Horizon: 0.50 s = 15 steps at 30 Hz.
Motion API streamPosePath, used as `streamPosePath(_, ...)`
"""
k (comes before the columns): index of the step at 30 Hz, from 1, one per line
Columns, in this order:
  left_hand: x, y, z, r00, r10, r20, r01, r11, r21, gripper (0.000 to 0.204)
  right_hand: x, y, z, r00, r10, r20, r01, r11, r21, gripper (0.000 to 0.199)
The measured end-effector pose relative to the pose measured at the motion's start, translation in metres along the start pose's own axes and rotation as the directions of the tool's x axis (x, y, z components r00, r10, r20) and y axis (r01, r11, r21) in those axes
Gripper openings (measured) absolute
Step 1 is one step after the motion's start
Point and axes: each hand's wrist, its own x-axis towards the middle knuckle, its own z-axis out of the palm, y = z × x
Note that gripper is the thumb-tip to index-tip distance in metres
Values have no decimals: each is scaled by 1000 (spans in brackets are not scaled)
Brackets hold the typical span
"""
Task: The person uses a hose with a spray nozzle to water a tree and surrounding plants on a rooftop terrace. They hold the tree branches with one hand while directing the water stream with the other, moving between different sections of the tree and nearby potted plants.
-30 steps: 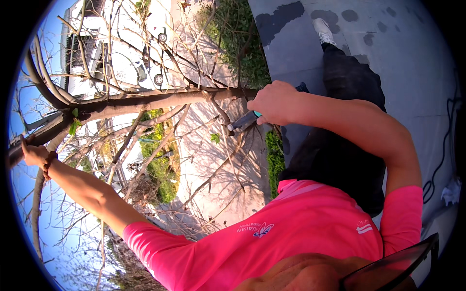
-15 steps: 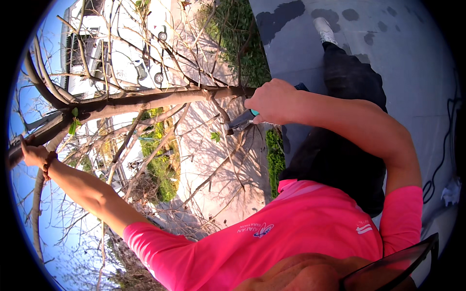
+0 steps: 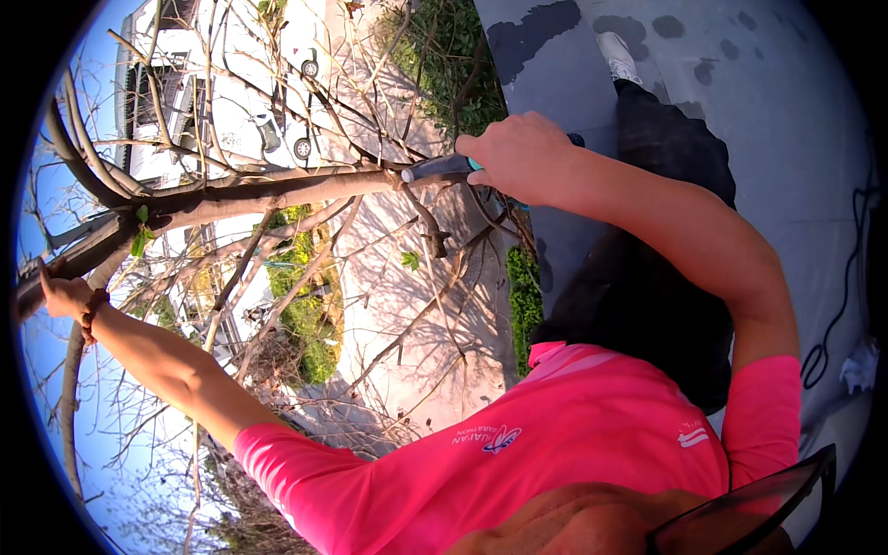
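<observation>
Far L, my L hand point(image 3: 67, 296) is wrapped round a thick brown bark-covered branch point(image 3: 104, 242), w/ a brown beaded bracelet point(image 3: 91, 314) on that wrist. Just R of it the branch forks, a few small green leaves point(image 3: 141, 242) beside the join, & a long, fairly straight tan-brown limb point(image 3: 277, 191) runs from there to the R. Beyond, well apart from me, a white car point(image 3: 268, 134) & pale sunlit pavement point(image 3: 370, 314). Mid-view, the dark-grey tool w/ teal trim point(image 3: 442, 168) lies along the limb's R stretch, pale tip pointing L; can't tell if they're touching. My R hand point(image 3: 529, 157) is clenched round its handle, a small dark end showing past my fist. Then comes grey floor w/ dark patches point(image 3: 786, 185), one white lace-up shoe point(image 3: 617, 57) & my loose black trousers point(image 3: 675, 157); far R, a looped black cable point(image 3: 821, 351).
</observation>
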Motion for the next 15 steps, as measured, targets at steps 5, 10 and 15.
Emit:
streamPosePath(5, 9, -4, -3, 999, 49, 10, -50, 995, 83, 28, -1, 0, 15, 999, -29, -19, 29, 999, -14, 36)
streamPosePath(10, 28, -14, -16, 976, 157, 154, -201, 919, 338, 29, -4, -9, 13, 990, -70, 124, 66, 997, 37, 34)
streamPosePath(15, 27, -8, -23, 849, 449, 279, -526, 661, 535, 22, 0, -2, -2, 995, 46, -94, -38, 996, 79, 34)
